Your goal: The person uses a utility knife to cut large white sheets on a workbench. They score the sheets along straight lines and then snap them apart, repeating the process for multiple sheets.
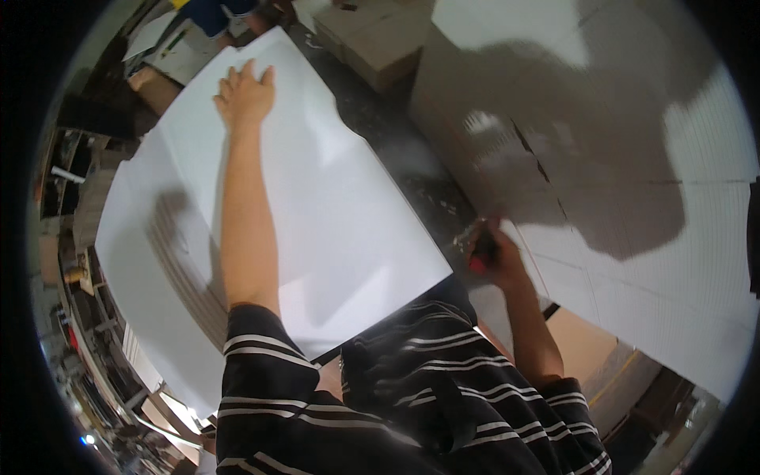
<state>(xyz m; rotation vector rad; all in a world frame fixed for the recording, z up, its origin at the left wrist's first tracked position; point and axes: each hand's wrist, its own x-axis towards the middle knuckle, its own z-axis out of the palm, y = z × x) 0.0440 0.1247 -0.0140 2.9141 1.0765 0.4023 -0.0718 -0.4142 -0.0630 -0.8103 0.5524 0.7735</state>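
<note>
My left hand (247, 93) lies with fingers spread on the far part of a large white sheet (348, 229), my arm stretched across it. The sheet has notched edges, and its left part bends away beyond a crease. Close to the sheet's near right corner, my right hand (500, 257) is closed around a small tool (483, 255) with a red and black handle. The tool's working end is blurred, so I cannot tell its exact kind.
On the right rises a tall stack of pale sheets (633, 150) with ridged edges, partly in shadow. Brown cardboard (368, 39) is piled at the back. A person (214, 16) in dark blue shorts stands beyond the sheet's far end. Cluttered shelving (71, 261) runs along the left.
</note>
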